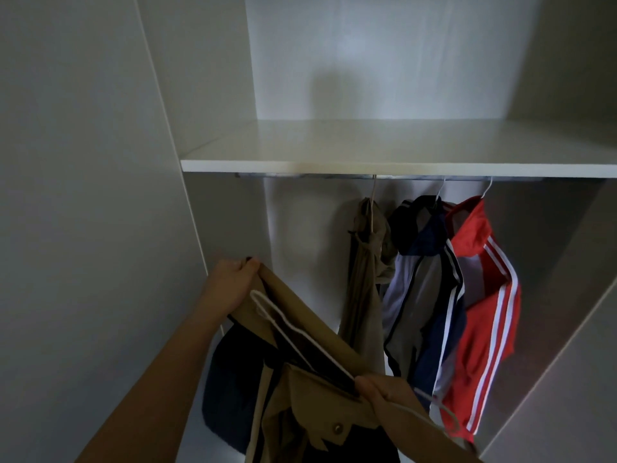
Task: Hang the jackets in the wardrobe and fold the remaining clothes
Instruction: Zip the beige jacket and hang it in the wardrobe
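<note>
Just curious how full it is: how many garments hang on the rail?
3: olive garment leftmost, navy-grey jacket in the middle, red striped jacket rightmost; others may hide behind.

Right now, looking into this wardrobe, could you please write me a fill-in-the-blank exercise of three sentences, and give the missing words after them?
1. ___ garments hang on the rail under the shelf.
2. The rightmost hanging jacket is ___ with white stripes.
3. The left hand and the right hand hold a tan jacket that has a ___ hanger in it.

Missing words: three; red; white.
</note>
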The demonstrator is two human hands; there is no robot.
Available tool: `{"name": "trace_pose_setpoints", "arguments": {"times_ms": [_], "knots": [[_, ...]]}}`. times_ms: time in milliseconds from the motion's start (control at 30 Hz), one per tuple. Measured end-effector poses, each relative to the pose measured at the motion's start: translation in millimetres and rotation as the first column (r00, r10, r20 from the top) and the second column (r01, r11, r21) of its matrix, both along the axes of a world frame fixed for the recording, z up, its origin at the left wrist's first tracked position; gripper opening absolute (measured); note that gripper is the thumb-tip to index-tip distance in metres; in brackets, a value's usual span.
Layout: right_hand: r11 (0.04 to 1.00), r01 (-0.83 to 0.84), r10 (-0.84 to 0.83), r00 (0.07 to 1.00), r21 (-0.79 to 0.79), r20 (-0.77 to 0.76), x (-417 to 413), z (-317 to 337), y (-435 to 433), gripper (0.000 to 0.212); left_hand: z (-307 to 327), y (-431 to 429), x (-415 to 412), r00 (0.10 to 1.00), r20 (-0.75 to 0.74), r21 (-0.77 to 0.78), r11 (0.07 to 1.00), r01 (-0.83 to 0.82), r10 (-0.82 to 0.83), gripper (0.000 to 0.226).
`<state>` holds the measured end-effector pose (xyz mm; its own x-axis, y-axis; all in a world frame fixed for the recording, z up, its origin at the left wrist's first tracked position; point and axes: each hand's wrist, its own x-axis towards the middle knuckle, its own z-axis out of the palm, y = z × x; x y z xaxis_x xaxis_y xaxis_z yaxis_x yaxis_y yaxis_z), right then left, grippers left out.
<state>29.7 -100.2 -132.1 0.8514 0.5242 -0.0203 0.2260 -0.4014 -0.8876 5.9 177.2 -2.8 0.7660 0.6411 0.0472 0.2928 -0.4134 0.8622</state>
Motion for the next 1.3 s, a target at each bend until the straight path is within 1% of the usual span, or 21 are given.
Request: {"name": "trace_pose_setpoints", "arguments": {"times_ms": [67,100,167,200,300,367,433,500,567,633,667,700,767,833,867,933,1000,1033,1100,1167,1300], "knots": [[0.997,0.046,-0.043,0.998,0.056,-0.055,0,-1,2,0.037,2,-5,-1,1.0,0.013,0.044,0.999,0.006,-0.006,0.047],[0.996,0.053,-0.049,0.997,0.072,-0.058,0,-4,1,0.047,3,-7,-2,1.0,0.016,0.069,0.998,0.01,-0.011,0.049],[0.999,0.024,-0.024,0.999,0.022,0.025,2,-10,0,0.076,4,-13,-8,0.999,0.024,0.142,0.989,0.043,-0.047,0.052],[1.0,0.0,0.0,0.999,-0.006,0.049,4,-11,2,0.078,4,-16,-10,0.996,0.032,0.186,0.98,0.074,-0.081,0.053],[0.985,-0.138,0.142,0.989,-0.106,0.029,-2,4,18,0.054,7,-32,-15,0.976,0.04,0.313,0.93,0.193,-0.216,0.053],[0.964,-0.207,0.225,0.97,-0.168,0.096,0,6,32,0.025,13,-42,-17,0.955,0.048,0.388,0.887,0.252,-0.292,0.053],[0.964,-0.193,0.206,0.977,-0.185,0.057,12,24,42,0.01,20,-42,-22,0.957,0.031,0.401,0.88,0.254,-0.29,0.052],[0.977,-0.119,0.122,0.992,-0.179,0.009,27,57,44,0.034,20,-32,-29,0.952,-0.086,0.375,0.876,0.305,-0.294,0.049],[0.981,-0.135,0.134,0.991,-0.14,-0.02,32,87,48,0.036,10,-22,-39,0.872,-0.317,0.24,0.858,0.454,-0.373,0.042],[0.976,-0.186,0.18,0.982,-0.11,-0.062,28,98,54,0.033,-1,-15,-46,0.765,-0.48,0.044,0.859,0.509,-0.429,0.025],[0.975,-0.199,0.191,0.978,-0.095,-0.084,26,97,58,0.033,-5,-12,-47,0.762,-0.511,0.044,0.873,0.485,-0.397,0.018],[0.977,-0.198,0.189,0.975,-0.072,-0.116,24,95,63,0.033,-12,-9,-46,0.8,-0.5,0.118,0.889,0.442,-0.332,0.026],[0.985,-0.172,0.171,0.972,0.01,-0.164,26,96,74,0.034,-27,-6,-38,0.899,-0.392,0.313,0.892,0.328,-0.193,0.054],[0.99,-0.139,0.141,0.982,0.029,-0.126,34,97,87,0.035,-45,-9,-22,0.919,-0.363,0.543,0.767,0.341,-0.152,0.065],[0.992,-0.121,0.123,0.987,0.025,-0.102,39,99,94,0.035,-54,-10,-14,0.923,-0.35,0.631,0.688,0.358,-0.159,0.06],[0.996,-0.082,0.083,0.992,0.017,-0.09,55,100,107,0.037,-68,-3,8,0.942,-0.28,0.732,0.595,0.333,-0.183,0.042],[0.998,-0.062,0.062,0.993,-0.005,-0.101,76,98,119,0.039,-67,11,31,0.945,-0.283,0.8,0.502,0.327,-0.165,0.039],[0.998,-0.058,0.054,0.992,-0.028,-0.111,88,93,125,0.04,-68,17,42,0.942,-0.308,0.818,0.468,0.335,-0.135,0.04],[0.997,-0.045,0.034,0.987,-0.062,-0.155,114,85,137,0.041,-75,30,66,0.92,-0.372,0.798,0.462,0.386,-0.126,0.027],[0.994,-0.045,0.025,0.981,-0.104,-0.19,139,76,148,0.04,-89,41,92,0.906,-0.409,0.816,0.402,0.416,-0.109,0.027],[0.982,-0.097,0.077,0.989,-0.16,-0.128,184,73,161,0.033,-100,58,137,0.91,-0.413,0.855,0.33,0.401,-0.035,0.031]]}}
